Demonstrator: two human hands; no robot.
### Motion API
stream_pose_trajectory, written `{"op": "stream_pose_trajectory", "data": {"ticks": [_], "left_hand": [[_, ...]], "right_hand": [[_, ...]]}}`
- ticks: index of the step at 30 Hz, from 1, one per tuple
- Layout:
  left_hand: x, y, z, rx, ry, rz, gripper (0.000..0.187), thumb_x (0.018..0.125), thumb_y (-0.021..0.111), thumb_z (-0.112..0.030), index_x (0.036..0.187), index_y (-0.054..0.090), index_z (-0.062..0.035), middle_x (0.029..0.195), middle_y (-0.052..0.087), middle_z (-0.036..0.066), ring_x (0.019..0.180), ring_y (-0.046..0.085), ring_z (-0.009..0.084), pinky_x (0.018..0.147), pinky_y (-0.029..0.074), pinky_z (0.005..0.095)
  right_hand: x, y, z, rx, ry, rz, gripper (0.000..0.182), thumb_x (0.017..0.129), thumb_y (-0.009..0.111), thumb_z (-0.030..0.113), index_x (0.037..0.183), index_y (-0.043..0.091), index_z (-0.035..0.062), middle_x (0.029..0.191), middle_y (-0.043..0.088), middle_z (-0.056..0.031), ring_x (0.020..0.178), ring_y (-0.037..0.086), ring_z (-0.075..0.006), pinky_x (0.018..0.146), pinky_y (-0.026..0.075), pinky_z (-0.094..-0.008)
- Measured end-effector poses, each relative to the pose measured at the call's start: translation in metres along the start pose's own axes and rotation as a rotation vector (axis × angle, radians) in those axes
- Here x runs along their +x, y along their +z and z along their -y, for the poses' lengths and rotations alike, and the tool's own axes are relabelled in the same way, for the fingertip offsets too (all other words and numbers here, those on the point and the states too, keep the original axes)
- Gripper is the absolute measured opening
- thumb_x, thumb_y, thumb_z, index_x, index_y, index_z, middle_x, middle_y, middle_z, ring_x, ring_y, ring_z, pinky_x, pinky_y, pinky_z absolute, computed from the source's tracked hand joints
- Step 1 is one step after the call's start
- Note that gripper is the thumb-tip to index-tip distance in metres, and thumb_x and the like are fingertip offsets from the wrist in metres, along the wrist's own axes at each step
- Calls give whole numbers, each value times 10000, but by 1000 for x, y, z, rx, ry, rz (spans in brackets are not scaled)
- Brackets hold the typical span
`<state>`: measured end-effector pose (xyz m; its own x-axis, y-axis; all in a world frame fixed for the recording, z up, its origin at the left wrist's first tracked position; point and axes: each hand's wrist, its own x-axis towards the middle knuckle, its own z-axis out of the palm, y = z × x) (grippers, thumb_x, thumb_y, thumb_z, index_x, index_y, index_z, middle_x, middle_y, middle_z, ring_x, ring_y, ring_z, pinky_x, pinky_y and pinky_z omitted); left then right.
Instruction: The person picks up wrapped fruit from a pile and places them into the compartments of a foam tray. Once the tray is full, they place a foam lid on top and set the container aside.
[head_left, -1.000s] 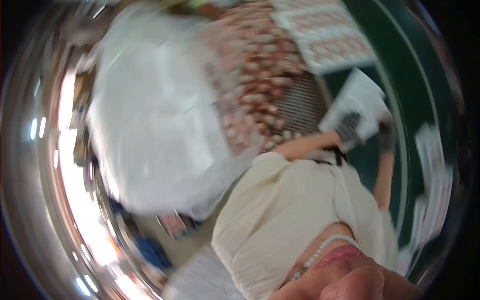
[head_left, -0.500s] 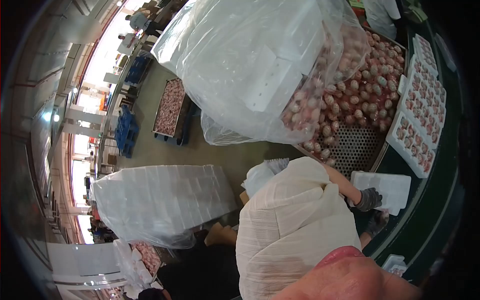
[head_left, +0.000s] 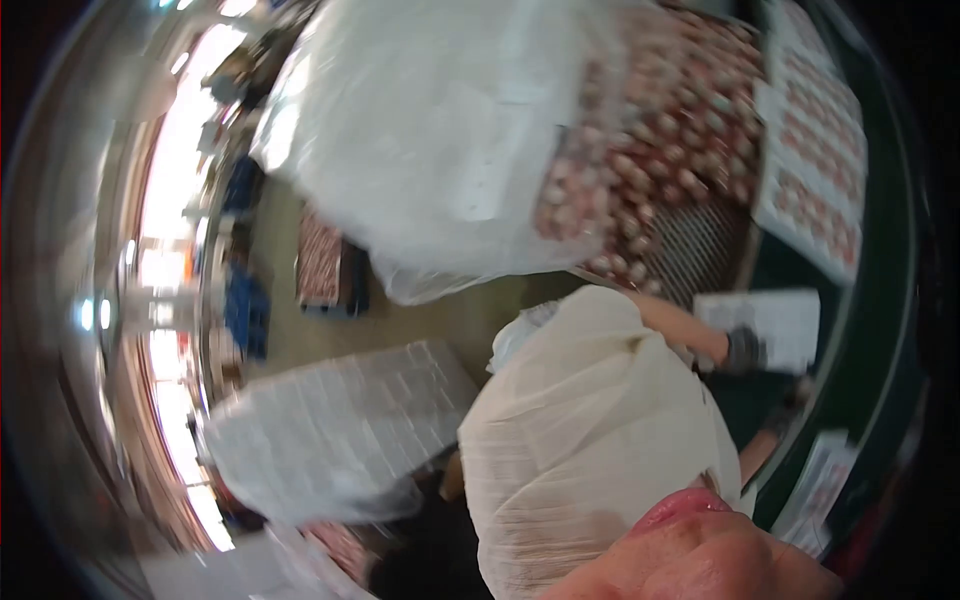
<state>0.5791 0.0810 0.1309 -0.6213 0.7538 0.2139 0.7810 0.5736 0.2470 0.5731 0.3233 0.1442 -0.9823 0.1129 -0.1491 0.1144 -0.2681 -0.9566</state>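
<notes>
The person in the cream top (head_left: 590, 400) had both gloved hands over at the green table (head_left: 738, 400). The left hand (head_left: 743, 350) lay on the near end of a white tray (head_left: 785, 325), much where it had been half a second earlier, but whether its fingers were clamped on the tray or simply resting there I couldn't tell. The right hand (head_left: 795, 393) was the one that had shifted: a moment before it was at the middle of the tray's lower edge, and now it was just beside the far end of that edge — so smeared by motion that I couldn't say if its fingers were together or apart, or touching anything. The tray itself lay flat on the table, near the perforated metal bin (head_left: 700, 255) with its heap of reddish and pale round items (head_left: 700, 130). Filled trays (head_left: 766, 205) stood along the bin's far side, as before. The view had swung and gone soft, and more of another set of loaded trays (head_left: 812, 480) now showed past the right arm. The big plastic-wrapped stack (head_left: 420, 130) still bulged beside the bin.
</notes>
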Motion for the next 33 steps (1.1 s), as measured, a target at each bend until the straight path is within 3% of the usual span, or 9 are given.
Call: {"op": "stream_pose_trajectory", "data": {"ticks": [2, 5, 8, 10, 12, 17, 22, 23, 33], "left_hand": [[8, -37, 8, 4, 117, 271, 297, 614, 504, -184, 821, 564, 20, 820, 545, 170, 650, 558, 270, 436, 419, 393], [8, -80, 15, 74, 140, 7, 330, 672, 477, -161, 938, 552, 19, 1027, 516, 181, 859, 541, 299, 566, 468, 381], [11, -55, 31, -326, 41, -118, 368, 743, 480, -165, 1085, 458, -32, 1009, 514, 168, 835, 537, 294, 691, 438, 360], [13, -88, 27, -315, -70, 268, 366, 727, 504, -154, 1076, 464, -52, 995, 517, 167, 834, 534, 303, 693, 440, 379], [6, -82, 26, -352, -35, 202, 364, 727, 505, -150, 1075, 465, -56, 993, 519, 163, 829, 536, 301, 694, 443, 380], [5, -79, 22, -383, -22, 71, 361, 724, 509, -137, 1073, 466, -57, 984, 524, 158, 790, 550, 288, 668, 457, 370], [29, -118, 21, -160, 9, -65, 542, 692, 569, -271, 1178, 402, -100, 1170, 395, 163, 1029, 403, 326, 877, 315, 424], [30, -105, 29, -180, -1, 43, 610, 682, 565, -346, 1212, 369, -113, 1236, 316, 162, 1121, 271, 359, 946, 183, 462], [22, -81, 31, -118, 4, 48, 592, 706, 513, -385, 1220, 365, -133, 1250, 297, 183, 1165, 221, 365, 970, 109, 486]], "right_hand": [[-6, 36, 28, 96, -19, -213, 126, 750, 509, 163, 766, 580, 61, 699, 466, 2, 669, 451, -76, 594, 354, -208], [2, 35, 38, -232, -317, 18, 205, 772, 525, 158, 940, 567, 48, 986, 522, -29, 930, 481, -125, 807, 385, -262], [-1, 48, 33, 132, -165, -238, 396, 761, 581, 255, 1102, 475, 85, 1017, 516, -24, 903, 500, -108, 734, 433, -220], [5, 56, 44, 9, -34, -320, 429, 734, 621, 261, 1099, 468, 98, 972, 540, 5, 832, 528, -93, 664, 453, -211], [25, 20, 8, 95, 32, -311, 420, 717, 640, 265, 1071, 478, 106, 948, 552, 9, 794, 541, -93, 648, 462, -214], [28, 53, 30, -456, -149, -378, 389, 698, 659, 203, 1034, 488, 104, 918, 560, -23, 789, 543, -114, 671, 461, -257], [13, 98, 60, -1362, -183, -248, 449, 669, 617, 308, 1042, 494, 91, 915, 552, -117, 869, 512, -263, 781, 407, -351], [14, 99, 61, -1325, -209, -250, 442, 683, 589, 341, 1038, 504, 92, 872, 556, -131, 848, 502, -291, 770, 398, -382], [25, 106, 87, -1234, 61, -142, 295, 664, 590, 303, 831, 607, 60, 742, 592, -136, 693, 558, -288, 659, 436, -353]]}}
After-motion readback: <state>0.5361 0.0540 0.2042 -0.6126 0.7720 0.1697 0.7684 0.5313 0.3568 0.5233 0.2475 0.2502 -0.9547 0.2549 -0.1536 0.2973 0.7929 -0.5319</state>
